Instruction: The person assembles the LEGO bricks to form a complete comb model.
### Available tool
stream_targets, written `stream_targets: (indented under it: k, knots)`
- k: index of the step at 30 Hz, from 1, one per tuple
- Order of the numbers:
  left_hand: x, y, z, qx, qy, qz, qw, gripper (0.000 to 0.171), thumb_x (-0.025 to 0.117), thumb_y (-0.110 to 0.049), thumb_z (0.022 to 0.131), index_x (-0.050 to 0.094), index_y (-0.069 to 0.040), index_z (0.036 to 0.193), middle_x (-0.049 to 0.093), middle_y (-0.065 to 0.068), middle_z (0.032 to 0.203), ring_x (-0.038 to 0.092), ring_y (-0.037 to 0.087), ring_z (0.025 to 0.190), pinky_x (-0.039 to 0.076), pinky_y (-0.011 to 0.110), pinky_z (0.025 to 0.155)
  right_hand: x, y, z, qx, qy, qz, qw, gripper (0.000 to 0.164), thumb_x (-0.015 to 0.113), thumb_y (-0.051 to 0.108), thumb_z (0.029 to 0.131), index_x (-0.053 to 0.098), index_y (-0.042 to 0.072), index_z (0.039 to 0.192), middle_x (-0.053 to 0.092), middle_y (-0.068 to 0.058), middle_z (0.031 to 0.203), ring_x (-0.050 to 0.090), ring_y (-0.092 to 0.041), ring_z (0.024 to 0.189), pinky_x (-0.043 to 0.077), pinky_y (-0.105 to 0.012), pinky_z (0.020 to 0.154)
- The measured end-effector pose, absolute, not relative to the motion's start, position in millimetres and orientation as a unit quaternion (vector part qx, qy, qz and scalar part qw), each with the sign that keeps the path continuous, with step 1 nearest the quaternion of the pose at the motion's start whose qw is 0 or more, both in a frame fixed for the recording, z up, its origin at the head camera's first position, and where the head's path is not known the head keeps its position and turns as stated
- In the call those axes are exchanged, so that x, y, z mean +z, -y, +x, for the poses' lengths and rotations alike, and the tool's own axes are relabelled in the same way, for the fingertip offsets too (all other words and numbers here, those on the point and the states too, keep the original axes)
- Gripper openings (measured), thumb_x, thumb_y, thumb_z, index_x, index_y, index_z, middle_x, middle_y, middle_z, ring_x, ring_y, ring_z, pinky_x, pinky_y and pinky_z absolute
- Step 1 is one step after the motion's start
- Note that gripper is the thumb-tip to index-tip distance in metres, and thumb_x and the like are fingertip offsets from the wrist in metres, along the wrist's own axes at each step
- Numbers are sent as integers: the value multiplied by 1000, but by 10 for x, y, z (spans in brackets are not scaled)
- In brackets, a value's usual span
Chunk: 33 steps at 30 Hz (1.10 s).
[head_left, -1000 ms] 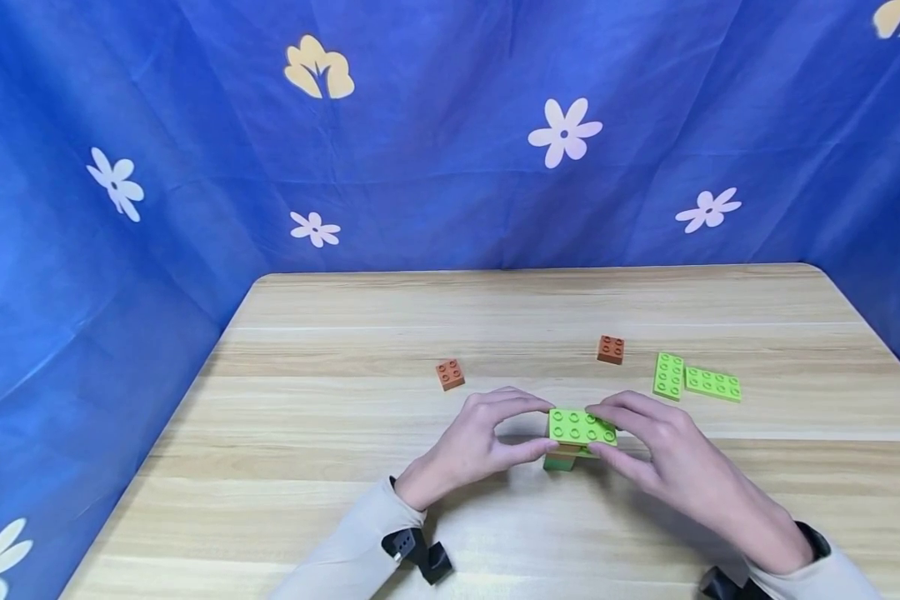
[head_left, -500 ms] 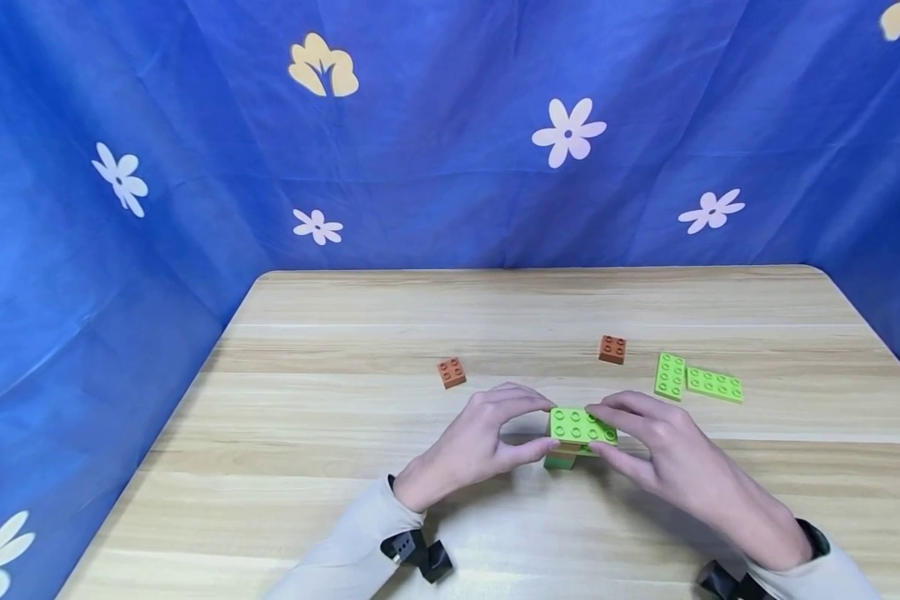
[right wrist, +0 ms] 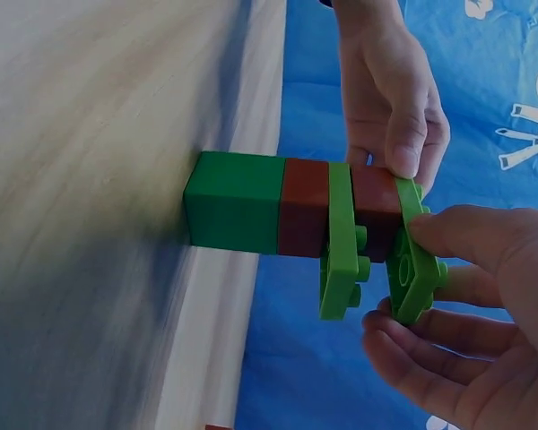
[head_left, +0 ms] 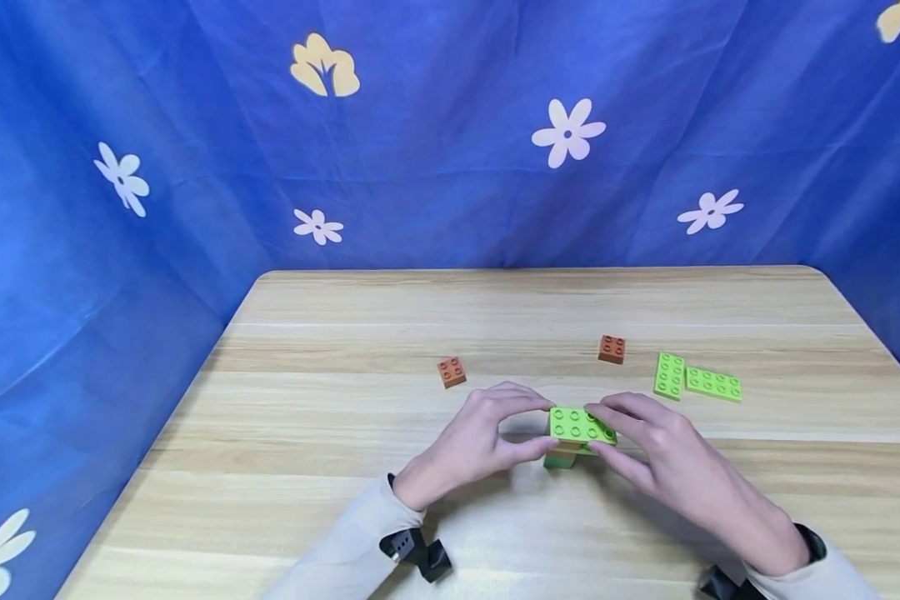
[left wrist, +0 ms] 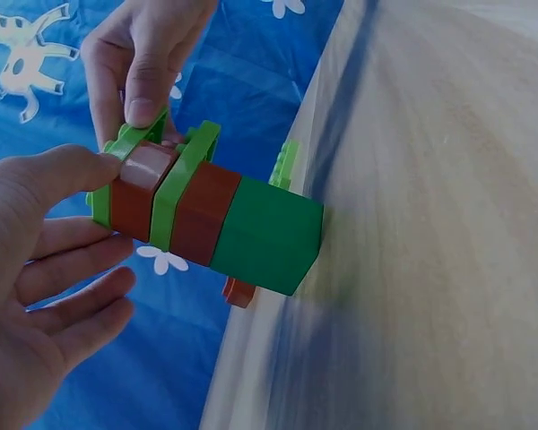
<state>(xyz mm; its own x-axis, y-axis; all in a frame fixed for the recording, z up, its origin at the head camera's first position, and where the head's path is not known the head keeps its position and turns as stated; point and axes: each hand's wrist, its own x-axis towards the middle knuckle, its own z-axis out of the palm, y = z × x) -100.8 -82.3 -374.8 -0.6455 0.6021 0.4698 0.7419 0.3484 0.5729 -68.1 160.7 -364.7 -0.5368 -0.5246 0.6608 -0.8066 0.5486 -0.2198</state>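
Note:
Between both hands stands a stack of toy building bricks. From the table up it has a dark green block, a brown brick, a lime plate, another brown brick and a top lime plate. At the left end, my left hand pinches the top plate and the brick under it between thumb and fingers. My right hand holds the overhanging right end of the top plate, thumb in front and fingers behind. Both lime plates jut out to the right past the bricks.
A loose brown brick lies behind my left hand. Another brown brick lies farther back, beyond the stack. Two lime plates, one lengthwise and one crosswise, lie behind my right hand. A blue flowered curtain hangs behind the wooden table.

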Motion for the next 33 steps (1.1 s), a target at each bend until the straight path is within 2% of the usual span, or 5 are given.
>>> stream_targets:
  k: [17, 33]
  knots:
    - [-3753, 809, -1019, -404, 814, -411, 74, 33, 79, -25, 80, 71, -8, 107, 72, 2, 103, 65, 11, 99, 49, 20, 92, -3679, -1640, -699, 296, 838, 388, 244, 41, 57, 39, 96, 68, 2, 110, 66, -2, 105, 64, -19, 92, 53, -21, 83]
    - [-3787, 815, -950, -434, 816, -373, 75, 35, 80, -22, 78, 72, -3, 106, 73, 7, 103, 66, 15, 100, 50, 22, 92, -3639, -1637, -763, 310, 822, 412, 243, 34, 66, 33, 92, 70, 3, 108, 67, -1, 100, 65, -17, 86, 53, -21, 77]
